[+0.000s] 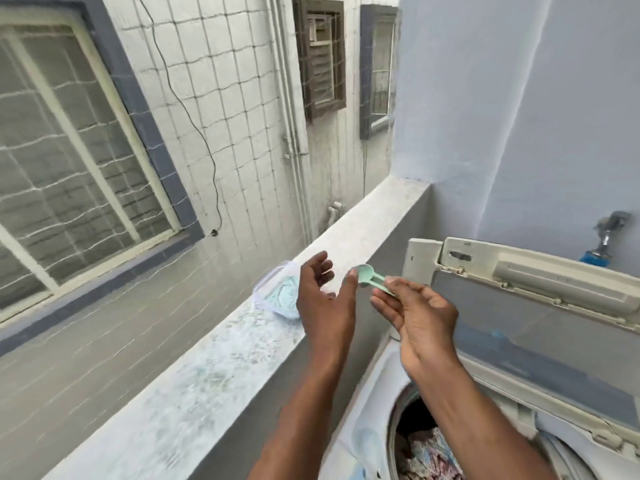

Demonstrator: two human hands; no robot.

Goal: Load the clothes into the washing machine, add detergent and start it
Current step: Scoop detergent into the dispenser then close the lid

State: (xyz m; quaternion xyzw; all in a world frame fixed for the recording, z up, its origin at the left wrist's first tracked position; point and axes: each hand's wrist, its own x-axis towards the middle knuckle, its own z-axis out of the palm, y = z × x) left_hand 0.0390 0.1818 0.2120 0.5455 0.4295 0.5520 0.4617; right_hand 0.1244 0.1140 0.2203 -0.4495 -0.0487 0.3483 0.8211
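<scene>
My right hand [414,315] pinches the handle of a small pale green scoop [369,278], its bowl pointing left and looking empty. My left hand [327,299] hovers beside the scoop with fingers spread, thumb tip near the bowl, holding nothing. Behind my left hand, a clear plastic tub of light blue detergent powder [278,296] rests uncovered on the ledge. At the lower right stands the white top-loading washing machine [367,393] with its lid [540,289] raised. Patterned clothes [429,452] lie inside the drum, partly hidden by my right forearm.
A speckled concrete ledge [225,358] runs diagonally along the machine's left side, with a drop and netting beyond it. A tap [607,233] with a blue fitting sits on the pale blue wall behind the lid. Windows and pipes cover the far building wall.
</scene>
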